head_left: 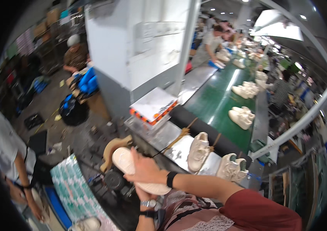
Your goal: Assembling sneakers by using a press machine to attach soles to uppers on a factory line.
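Between my hands is a cream shoe point(124, 159), tilted, with its pale sole facing up toward me. My right hand point(146, 169) is closed across the middle of it, with a black band on that wrist. Below the shoe my left hand point(143, 193) supports it near the wide end. A watch sits on that wrist, and most of the left fingers are hidden behind the shoe. Just beyond the shoe stands a curved tan piece point(113, 150) on a machine with a dark round part point(114, 179).
Cream sneakers point(199, 152) stand on the metal ledge ahead, and others ride the green conveyor belt point(217, 100). An orange-and-white box point(153, 107) rests by the pillar point(111, 50). At left are a person point(7, 146) and a patterned teal sheet point(73, 184). Other people work farther off.
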